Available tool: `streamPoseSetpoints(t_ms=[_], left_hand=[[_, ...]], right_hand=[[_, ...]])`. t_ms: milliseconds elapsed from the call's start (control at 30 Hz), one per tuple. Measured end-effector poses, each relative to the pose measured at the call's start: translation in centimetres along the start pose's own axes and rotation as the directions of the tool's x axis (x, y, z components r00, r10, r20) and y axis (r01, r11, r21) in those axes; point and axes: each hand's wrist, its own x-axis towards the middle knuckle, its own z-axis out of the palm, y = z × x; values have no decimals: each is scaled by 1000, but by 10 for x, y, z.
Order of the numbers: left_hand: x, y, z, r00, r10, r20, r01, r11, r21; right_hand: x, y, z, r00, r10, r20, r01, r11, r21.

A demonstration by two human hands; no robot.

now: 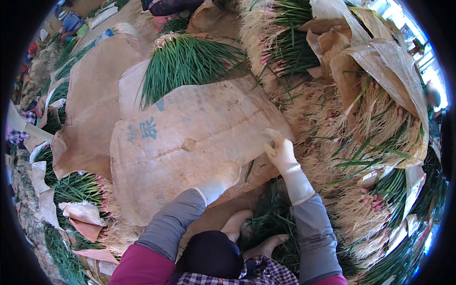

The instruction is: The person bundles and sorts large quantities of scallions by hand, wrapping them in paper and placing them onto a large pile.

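Note:
A brown woven sack sheet (209,118) with blue markings and a small round patch lies spread before me. My right hand (282,154), in a pale glove, is closed at the sheet's right side, finger and thumb pinching its edge. To the left, my left hand (229,175), also gloved, rests against the sheet's near edge; its fingers are blurred and blend into the brown cloth. Just beyond the sheet, a bundle of green onions (183,61) has its long leaves fanned toward me. Loose green leaves (270,209) lie below my right hand, beside my bare feet.
Stacked green onions with pinkish bulbs and shaggy pale roots (308,118) rise along the right, partly under a folded brown sack (389,80). More onions (83,192) lie at left, near another brown sheet (97,95). A person (71,21) is at the far left.

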Motion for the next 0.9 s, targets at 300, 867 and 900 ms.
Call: streamPoseSetpoints(t_ms=[300, 867, 900], left_hand=[[14, -19, 19, 996, 74, 51, -76, 997, 27], [-30, 3, 115, 850, 73, 522, -231, 942, 245], [-30, 7, 111, 820, 50, 571, -173, 971, 163]], right_hand=[[-130, 62, 90, 677, 415, 607, -314, 910, -272], [-412, -61, -190, 875, 470, 117, -234, 622, -748], [-418, -78, -201, 784, 621, -7, -494, 616, -614]])
